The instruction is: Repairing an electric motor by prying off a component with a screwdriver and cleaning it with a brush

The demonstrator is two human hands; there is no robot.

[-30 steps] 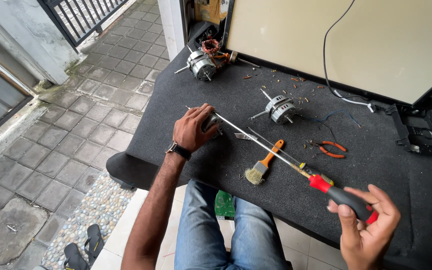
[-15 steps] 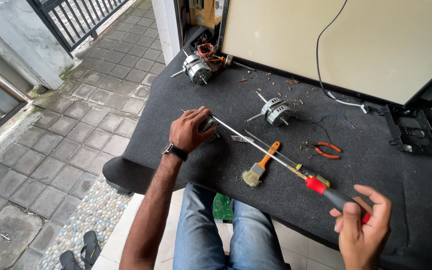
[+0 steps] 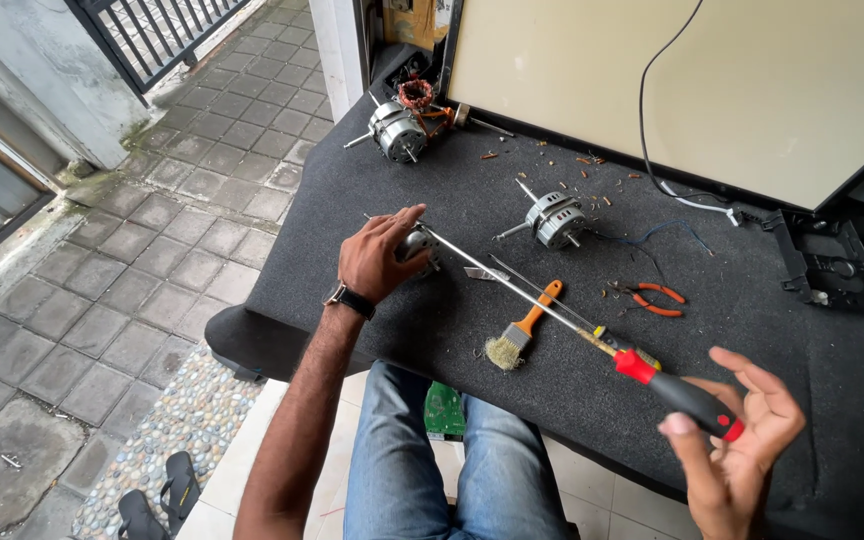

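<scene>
My right hand (image 3: 737,445) has the long screwdriver (image 3: 592,335) by its black and red handle, thumb and fingers curled loosely round the butt end, the other fingers spread open. The thin steel shaft runs from that handle up and away to the small motor (image 3: 418,245) under my left hand (image 3: 377,258). That hand lies cupped over the motor, fingers bent down on its housing, thumb out toward the shaft; I cannot tell how tightly it presses. The screwdriver tip reaches the motor just beside my left fingertips, and whether it is seated in anything I cannot tell. There is a dark watch (image 3: 350,299) on the left wrist.

Taking the held motor as my mark: just to its right, under the shaft, lies a paintbrush (image 3: 524,325) with an orange handle, bristles toward me. A second, thinner screwdriver (image 3: 562,305) lies alongside the long shaft. Farther right are orange-handled pliers (image 3: 649,297). Beyond the motor and to the right stands a second motor (image 3: 555,219) with blue wire trailing from it; beyond and slightly left, well apart, sits a third motor (image 3: 398,128) next to a copper coil (image 3: 415,94). All rest on a black mat (image 3: 372,320). Far right lies a black plastic bracket (image 3: 832,270).
</scene>
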